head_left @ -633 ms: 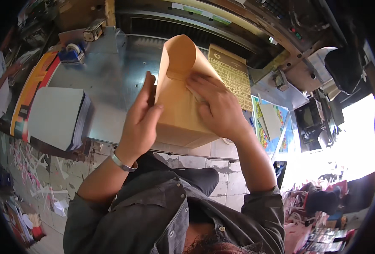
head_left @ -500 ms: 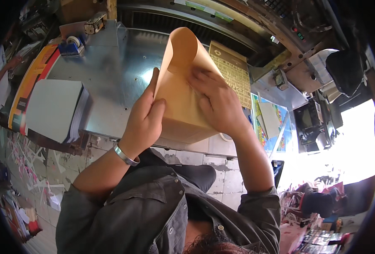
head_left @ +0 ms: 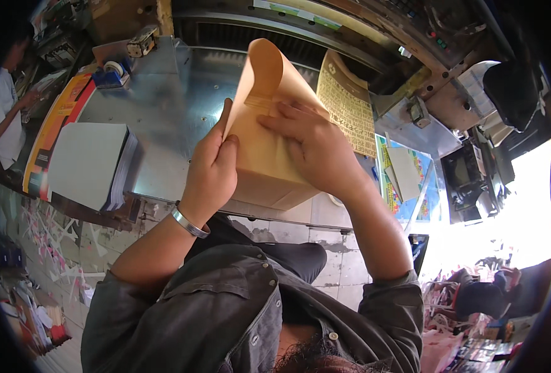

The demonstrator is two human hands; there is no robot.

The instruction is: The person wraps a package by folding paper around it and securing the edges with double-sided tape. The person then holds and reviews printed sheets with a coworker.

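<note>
Brown kraft paper (head_left: 257, 146) lies over a block-shaped package at the near edge of the metal table. Its far end rises in a curled, open flap. At the left edge, my left hand (head_left: 212, 165) grips the paper, thumb on the near face and fingers behind. My right hand (head_left: 316, 149) presses on the paper's upper face, its fingers stretched out toward the creases below the flap. What is inside the paper is hidden.
A stack of white sheets (head_left: 86, 161) stands at the left, beside an orange printed sheet (head_left: 58, 133). Behind it sits a blue tape dispenser (head_left: 112, 74). Gold patterned paper (head_left: 350, 109) lies at the right. A person (head_left: 7, 118) stands at far left.
My right hand's fingers have slid slightly left and draw closer together on the paper. The left hand keeps its grip. The view has shifted a little, bringing more of the other person in.
</note>
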